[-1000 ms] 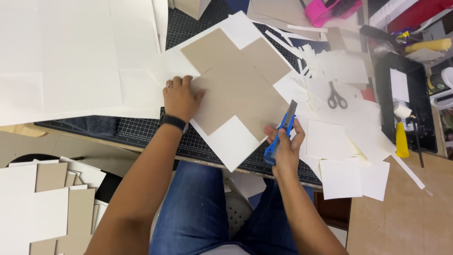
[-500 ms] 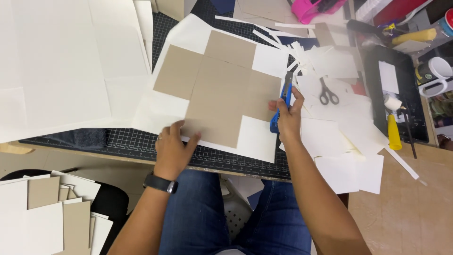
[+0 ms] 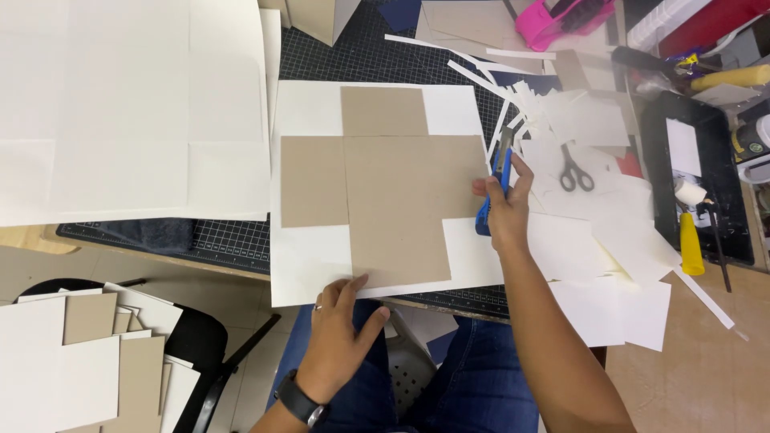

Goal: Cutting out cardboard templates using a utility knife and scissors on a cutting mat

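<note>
Since the earlier frame the white sheet [image 3: 309,265] with its tan cross of card [image 3: 393,192] has been turned square to the mat [image 3: 233,236], and the left hand [image 3: 341,341] has dropped from the sheet's side to its near edge. That hand lies loosely open, fingertips [image 3: 358,282] touching the near edge, the sheet spreading away beyond it. The right hand [image 3: 507,212] is closed around a blue knife [image 3: 496,188] at the sheet's right edge, with scissors [image 3: 574,171] among paper scraps [image 3: 585,120] further right of it.
</note>
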